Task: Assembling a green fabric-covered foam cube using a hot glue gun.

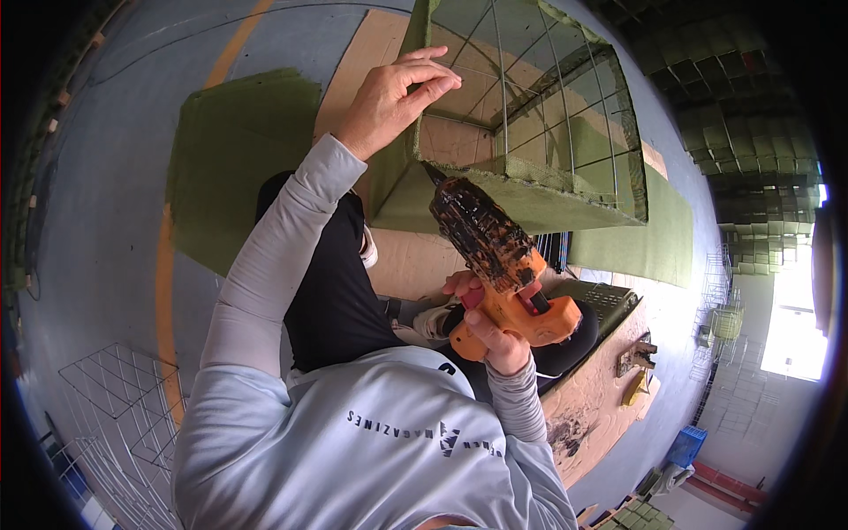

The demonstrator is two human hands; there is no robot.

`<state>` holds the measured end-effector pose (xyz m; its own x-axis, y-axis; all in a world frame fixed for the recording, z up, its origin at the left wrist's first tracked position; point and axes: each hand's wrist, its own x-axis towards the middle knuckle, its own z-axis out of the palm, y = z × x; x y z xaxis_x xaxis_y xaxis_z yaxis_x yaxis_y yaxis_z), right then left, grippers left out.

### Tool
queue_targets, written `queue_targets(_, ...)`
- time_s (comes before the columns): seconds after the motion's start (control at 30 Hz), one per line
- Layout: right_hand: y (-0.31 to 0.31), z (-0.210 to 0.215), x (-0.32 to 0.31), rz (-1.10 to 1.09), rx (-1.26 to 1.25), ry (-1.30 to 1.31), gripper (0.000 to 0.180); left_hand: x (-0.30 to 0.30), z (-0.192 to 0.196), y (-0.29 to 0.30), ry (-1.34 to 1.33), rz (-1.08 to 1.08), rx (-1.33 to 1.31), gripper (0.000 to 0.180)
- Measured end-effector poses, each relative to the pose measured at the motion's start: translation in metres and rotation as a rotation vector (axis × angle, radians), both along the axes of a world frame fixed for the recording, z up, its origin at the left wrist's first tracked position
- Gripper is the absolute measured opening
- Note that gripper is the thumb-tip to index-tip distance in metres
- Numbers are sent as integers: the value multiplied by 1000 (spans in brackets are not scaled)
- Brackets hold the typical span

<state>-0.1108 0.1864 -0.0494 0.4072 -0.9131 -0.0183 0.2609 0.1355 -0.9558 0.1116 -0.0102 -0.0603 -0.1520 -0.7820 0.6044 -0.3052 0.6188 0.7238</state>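
An orange tool [488, 237], its barrel blackened, is held in the right grip [502, 347] near mid-view, its tip [433, 172] aimed toward 11 o'clock. A green-covered wire frame [539, 210] is seen at 1 o'clock. The left grip [389, 106] is raised at 12 o'clock, fingers narrow; whether anything is pinched cannot be told.

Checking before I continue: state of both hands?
Left hand: fingers bent beside the green-covered wire frame; grip cannot be told.
Right hand: closed, holding the orange glue gun.
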Motion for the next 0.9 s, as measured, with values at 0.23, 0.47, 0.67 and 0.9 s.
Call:
queue_targets(0.23,0,-3,-2,-10,-6,-8,34,0,1,0,7,5,41,23)
queue_targets(0.47,4,1,-3,-44,18,-37,30,-2,-1,-2,43,38,-16,22)
queue_targets(0.67,3,0,-4,-49,14,-34,28,-3,-1,-2,36,45,-12,23)
queue_targets(0.9,0,-3,1,-1,25,-28,25,-5,-2,-4,50,50,-10,24)
